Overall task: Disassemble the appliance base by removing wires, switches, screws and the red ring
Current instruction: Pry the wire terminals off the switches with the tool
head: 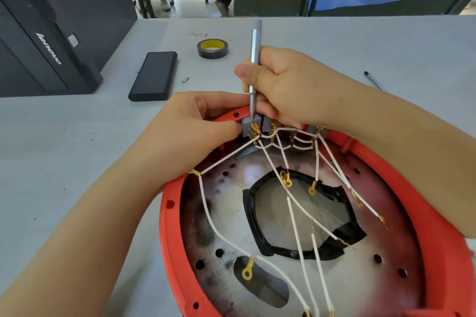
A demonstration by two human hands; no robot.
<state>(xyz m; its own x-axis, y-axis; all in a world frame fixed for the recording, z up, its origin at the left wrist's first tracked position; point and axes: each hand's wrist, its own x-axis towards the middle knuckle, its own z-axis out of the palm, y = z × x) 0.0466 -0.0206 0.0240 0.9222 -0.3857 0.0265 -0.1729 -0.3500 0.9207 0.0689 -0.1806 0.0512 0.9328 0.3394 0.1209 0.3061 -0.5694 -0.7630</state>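
Grey table (77, 136): left hand (195, 126) pinches switch (247, 125), right hand (286, 90) grips screwdriver (255, 64) above it

Your round appliance base with its red plastic ring (167, 216) lies on the flat grey table (77, 149), nearest you. Your left hand (195, 128) and right hand (288, 90) meet at its far rim, over the small grey block switches (248, 126). Thin white wires (296, 211) fan from those switches toward you across the perforated metal plate (373, 278). Behind the base lies a roll of black tape (212, 48), to its left a flat black case (154, 76), and further left a black computer tower (43, 41).
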